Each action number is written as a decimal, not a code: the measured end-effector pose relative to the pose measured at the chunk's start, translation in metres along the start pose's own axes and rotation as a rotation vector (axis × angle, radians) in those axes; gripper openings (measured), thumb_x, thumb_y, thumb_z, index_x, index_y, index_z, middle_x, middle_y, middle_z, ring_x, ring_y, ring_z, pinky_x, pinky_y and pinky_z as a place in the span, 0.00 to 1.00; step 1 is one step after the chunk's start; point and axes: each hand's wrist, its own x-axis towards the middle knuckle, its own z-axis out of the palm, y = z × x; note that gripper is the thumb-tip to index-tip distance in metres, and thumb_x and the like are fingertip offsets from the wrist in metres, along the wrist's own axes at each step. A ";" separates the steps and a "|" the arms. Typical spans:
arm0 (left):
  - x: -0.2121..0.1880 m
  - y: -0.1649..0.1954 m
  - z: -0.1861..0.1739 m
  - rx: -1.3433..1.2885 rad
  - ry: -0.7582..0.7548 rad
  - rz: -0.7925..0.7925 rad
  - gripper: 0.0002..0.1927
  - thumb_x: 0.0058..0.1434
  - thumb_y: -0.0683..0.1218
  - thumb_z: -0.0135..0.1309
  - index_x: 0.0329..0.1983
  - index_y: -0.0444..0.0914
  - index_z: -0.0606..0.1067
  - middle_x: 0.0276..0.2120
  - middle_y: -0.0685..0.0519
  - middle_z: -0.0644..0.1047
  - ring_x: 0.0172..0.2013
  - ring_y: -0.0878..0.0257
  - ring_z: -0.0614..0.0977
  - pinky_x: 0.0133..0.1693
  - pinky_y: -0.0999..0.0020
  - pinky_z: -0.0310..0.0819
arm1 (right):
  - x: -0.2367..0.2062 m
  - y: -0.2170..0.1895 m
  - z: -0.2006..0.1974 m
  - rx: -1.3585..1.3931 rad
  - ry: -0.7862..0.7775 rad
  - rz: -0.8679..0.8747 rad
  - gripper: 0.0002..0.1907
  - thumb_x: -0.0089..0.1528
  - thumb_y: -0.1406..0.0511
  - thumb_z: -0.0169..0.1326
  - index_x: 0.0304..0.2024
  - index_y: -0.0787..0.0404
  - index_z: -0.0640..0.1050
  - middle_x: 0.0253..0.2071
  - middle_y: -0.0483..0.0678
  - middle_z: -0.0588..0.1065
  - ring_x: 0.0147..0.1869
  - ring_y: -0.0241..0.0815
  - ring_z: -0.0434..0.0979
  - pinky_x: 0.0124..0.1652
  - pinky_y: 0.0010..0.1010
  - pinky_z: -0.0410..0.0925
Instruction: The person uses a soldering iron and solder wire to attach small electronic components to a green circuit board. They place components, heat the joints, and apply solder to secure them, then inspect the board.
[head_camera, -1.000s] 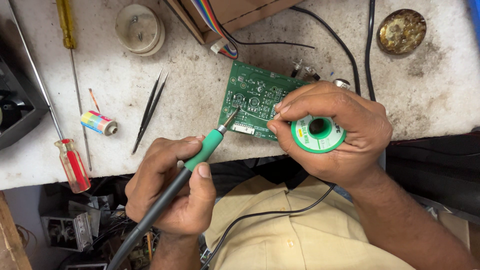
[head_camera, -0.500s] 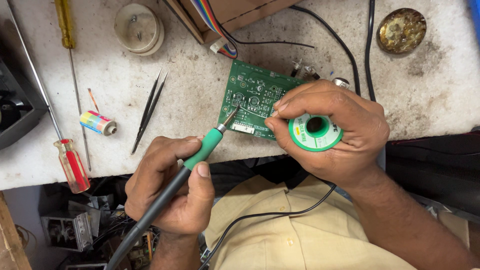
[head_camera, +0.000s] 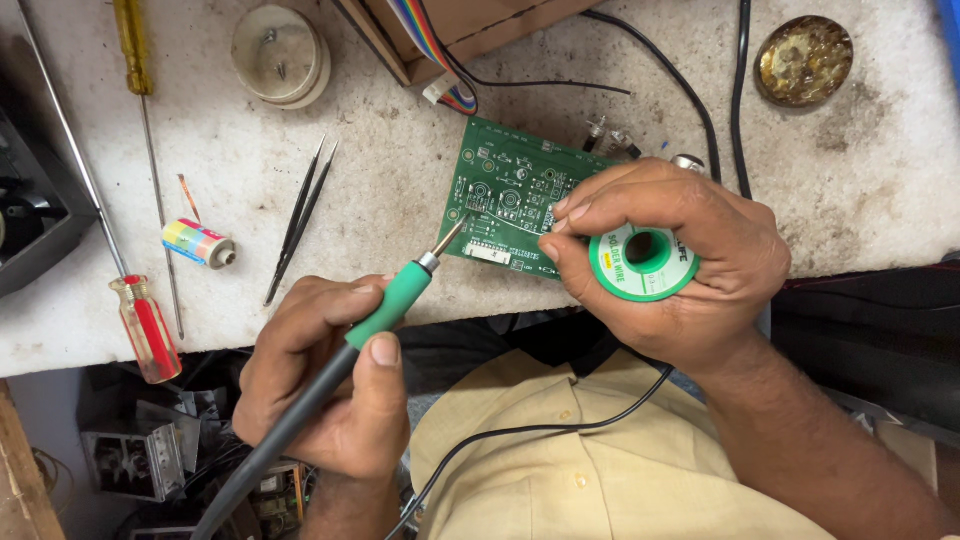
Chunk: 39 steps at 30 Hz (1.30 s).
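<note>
A green circuit board (head_camera: 505, 190) lies on the worn white bench near its front edge. My left hand (head_camera: 320, 380) grips a soldering iron (head_camera: 385, 310) with a green collar and grey handle. Its metal tip points up and right, at the board's lower left corner. My right hand (head_camera: 670, 260) rests on the board's right part and holds a green spool of solder wire (head_camera: 640, 262). Its fingertips pinch toward the board, where a thin solder strand runs across.
Black tweezers (head_camera: 300, 215), a small striped cylinder (head_camera: 198, 243), a red-handled screwdriver (head_camera: 145, 325) and a yellow-handled one (head_camera: 130, 45) lie left. A round white tin (head_camera: 280, 55), a cardboard box with ribbon cable (head_camera: 430, 40), a brass flux tin (head_camera: 803, 58) and black cables (head_camera: 738, 90) sit behind.
</note>
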 end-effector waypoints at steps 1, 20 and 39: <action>0.000 0.000 -0.001 0.025 -0.007 -0.005 0.12 0.68 0.40 0.57 0.51 0.28 0.74 0.38 0.41 0.81 0.34 0.63 0.83 0.40 0.76 0.77 | 0.000 0.000 0.000 -0.001 -0.006 -0.005 0.14 0.57 0.77 0.67 0.40 0.65 0.75 0.38 0.54 0.79 0.43 0.41 0.83 0.40 0.26 0.76; -0.002 -0.002 -0.005 0.164 -0.066 0.024 0.11 0.63 0.37 0.57 0.48 0.28 0.75 0.37 0.41 0.82 0.32 0.63 0.81 0.37 0.76 0.74 | 0.001 0.002 0.002 -0.010 -0.043 -0.064 0.15 0.55 0.77 0.67 0.39 0.65 0.74 0.36 0.54 0.79 0.41 0.41 0.83 0.40 0.27 0.76; -0.002 -0.006 -0.004 0.187 -0.067 -0.008 0.11 0.63 0.37 0.57 0.48 0.28 0.75 0.36 0.42 0.82 0.28 0.67 0.76 0.31 0.78 0.67 | 0.002 0.004 0.004 -0.029 -0.052 -0.077 0.15 0.56 0.76 0.68 0.39 0.65 0.74 0.36 0.53 0.78 0.41 0.41 0.83 0.39 0.27 0.77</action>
